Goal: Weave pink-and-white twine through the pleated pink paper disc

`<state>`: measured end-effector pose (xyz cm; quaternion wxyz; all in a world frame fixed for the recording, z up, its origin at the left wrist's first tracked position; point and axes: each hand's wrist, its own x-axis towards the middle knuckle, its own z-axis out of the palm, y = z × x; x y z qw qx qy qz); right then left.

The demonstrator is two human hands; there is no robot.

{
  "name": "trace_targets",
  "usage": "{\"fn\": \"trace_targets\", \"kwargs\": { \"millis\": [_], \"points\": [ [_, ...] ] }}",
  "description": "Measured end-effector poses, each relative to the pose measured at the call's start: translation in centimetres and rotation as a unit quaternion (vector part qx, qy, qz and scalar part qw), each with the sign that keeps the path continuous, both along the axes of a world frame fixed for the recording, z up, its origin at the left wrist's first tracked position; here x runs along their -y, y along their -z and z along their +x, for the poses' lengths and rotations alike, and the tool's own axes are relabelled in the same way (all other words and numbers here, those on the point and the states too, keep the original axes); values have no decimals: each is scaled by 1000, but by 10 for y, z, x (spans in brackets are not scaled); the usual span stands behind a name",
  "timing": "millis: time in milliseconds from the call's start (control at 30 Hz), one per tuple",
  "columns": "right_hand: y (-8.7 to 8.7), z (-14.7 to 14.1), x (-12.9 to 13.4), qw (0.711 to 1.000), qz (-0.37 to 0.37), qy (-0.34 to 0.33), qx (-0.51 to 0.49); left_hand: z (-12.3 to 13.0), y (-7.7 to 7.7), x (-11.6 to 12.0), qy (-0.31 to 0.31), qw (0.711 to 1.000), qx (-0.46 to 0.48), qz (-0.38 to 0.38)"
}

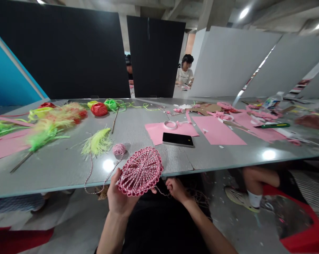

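My left hand (122,197) grips a round pink disc (141,171) by its lower left edge, tilted above the table's front edge. Red-and-white twine crosses the disc's face like spokes, and small pink loops line its rim. To the right and a little lower, my right hand (177,189) is closed, its fingers pinched on a strand of the same twine (161,192) that runs from the disc. Behind the disc lies a small ball of twine (119,149) on the table. A loose length trails from there over the table's edge.
A phone (178,139) and a tape roll (170,124) lie by pink paper (217,130). Yellow-green fringe (97,143), feathery strands (59,120) and a red yarn ball (99,109) are leftward. At right are a green-handled tool (275,125), a bottle (274,101) and another person's hand (312,121).
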<state>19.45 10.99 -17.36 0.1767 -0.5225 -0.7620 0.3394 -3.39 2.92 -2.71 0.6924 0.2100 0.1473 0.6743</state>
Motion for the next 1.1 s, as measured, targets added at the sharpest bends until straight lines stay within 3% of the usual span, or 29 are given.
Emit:
{"fn": "trace_targets", "kwargs": {
  "millis": [100, 200, 333, 433, 600, 733, 767, 933, 1100],
  "points": [
    [-44, 9, 21, 996, -46, -37, -63, -1, 1, 1, -6, 1000, 7, 4],
    [-110, 25, 50, 984, -50, -71, -155, 1, 0, 1, 9, 1000, 2, 24],
    [-189, 39, 83, 908, 56, -36, -414, 10, 1, 3, 68, 996, 14, 55],
    [-219, 37, 101, 851, 72, -74, -515, 16, 4, 2, 106, 991, 55, 59],
    [-236, 19, 115, 832, 45, -131, -537, 27, 8, 0, 169, 978, 96, 70],
    [-238, 11, 116, 747, 128, -165, -631, 32, 11, -1, 175, 977, 109, 59],
    [-238, 11, 117, 743, 139, -159, -635, 33, 11, -2, 172, 977, 111, 55],
    [-230, 5, 117, 851, 163, -62, -495, 37, 13, -2, 172, 977, 120, 39],
    [-217, -2, 105, 869, 184, -25, -459, 47, 9, 1, 211, 970, 109, 46]
  ]
}}
